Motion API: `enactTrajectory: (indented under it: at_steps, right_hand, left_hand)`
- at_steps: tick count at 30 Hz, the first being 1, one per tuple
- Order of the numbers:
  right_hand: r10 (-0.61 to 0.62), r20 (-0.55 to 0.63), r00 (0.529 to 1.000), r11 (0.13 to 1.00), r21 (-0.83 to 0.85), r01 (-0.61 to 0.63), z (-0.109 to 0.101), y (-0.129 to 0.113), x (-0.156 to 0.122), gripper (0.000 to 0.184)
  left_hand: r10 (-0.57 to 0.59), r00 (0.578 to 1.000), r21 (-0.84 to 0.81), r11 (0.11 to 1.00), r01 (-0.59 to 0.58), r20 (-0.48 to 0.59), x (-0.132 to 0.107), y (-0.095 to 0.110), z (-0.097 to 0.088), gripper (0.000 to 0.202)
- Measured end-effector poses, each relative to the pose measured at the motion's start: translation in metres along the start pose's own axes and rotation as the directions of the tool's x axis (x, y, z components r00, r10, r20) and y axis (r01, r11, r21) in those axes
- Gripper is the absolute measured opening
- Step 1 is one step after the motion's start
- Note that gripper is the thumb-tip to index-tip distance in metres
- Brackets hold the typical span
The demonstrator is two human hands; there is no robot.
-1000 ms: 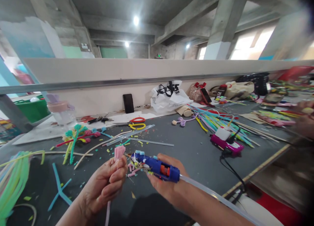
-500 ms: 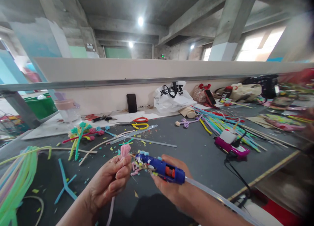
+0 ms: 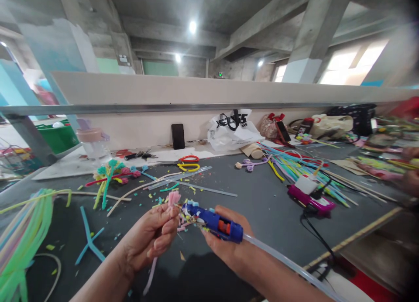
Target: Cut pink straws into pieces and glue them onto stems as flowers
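Pinched in the fingers of my left hand (image 3: 157, 232) is a pink pipe-cleaner flower (image 3: 174, 198), its pale stem hanging below the palm. My right hand (image 3: 229, 245) grips a blue hot glue gun (image 3: 214, 221) with a long clear glue stick (image 3: 281, 252) running out of its back. The gun's nozzle, crusted with scraps of coloured fluff, points left and meets or nearly meets the flower's side; I cannot tell whether it touches. Small pink and yellow cut bits (image 3: 185, 227) lie on the table behind the nozzle.
Scissors (image 3: 189, 162) and clear glue sticks (image 3: 183, 177) lie ahead. Green pipe cleaners (image 3: 31, 245) are bundled at left, near a blue forked piece (image 3: 89, 241). A magenta power strip (image 3: 310, 199) with a cord sits at right. A phone (image 3: 177, 136) leans against the back wall.
My left hand's flower and the glue gun's nozzle have come closer together. The view has shifted slightly, and another person's hand now shows at the right edge.
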State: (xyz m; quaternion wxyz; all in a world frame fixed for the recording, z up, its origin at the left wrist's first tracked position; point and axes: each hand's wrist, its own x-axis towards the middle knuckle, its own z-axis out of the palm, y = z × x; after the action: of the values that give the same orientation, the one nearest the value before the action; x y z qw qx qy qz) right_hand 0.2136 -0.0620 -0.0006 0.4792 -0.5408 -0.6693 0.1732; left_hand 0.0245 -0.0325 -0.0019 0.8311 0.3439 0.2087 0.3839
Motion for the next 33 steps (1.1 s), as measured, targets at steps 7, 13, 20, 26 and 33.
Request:
enactTrajectory:
  at_steps: [7, 13, 20, 26, 33]
  right_hand:
    - [-0.088, 0.088, 0.992, 0.987, -0.125, 0.099, -0.005, 0.003, 0.000, 0.021]
    - [-0.076, 0.089, 0.993, 0.989, -0.117, 0.086, -0.013, 0.000, 0.000, 0.019]
    - [0.056, 0.227, 0.972, 0.929, -0.370, 0.033, -0.018, 0.009, 0.010, 0.010]
    - [0.104, 0.380, 0.919, 0.837, -0.533, 0.125, -0.026, 0.035, 0.021, 0.028]
    - [0.212, 0.487, 0.847, 0.833, -0.543, 0.103, -0.042, 0.054, 0.035, 0.038]
  left_hand:
    - [-0.016, 1.000, 0.003, 1.000, 0.016, -0.016, 0.000, 0.001, 0.003, 0.023]
    - [0.005, 0.996, 0.026, 1.000, -0.003, -0.089, 0.003, 0.003, -0.002, 0.022]
    - [0.287, 0.899, 0.285, 0.938, -0.195, -0.329, 0.010, 0.008, -0.007, 0.024]
    - [0.352, 0.886, 0.367, 0.901, -0.233, -0.301, 0.008, 0.012, -0.011, 0.022]
    - [0.326, 0.890, 0.393, 0.900, -0.189, -0.319, 0.010, 0.001, -0.002, 0.018]
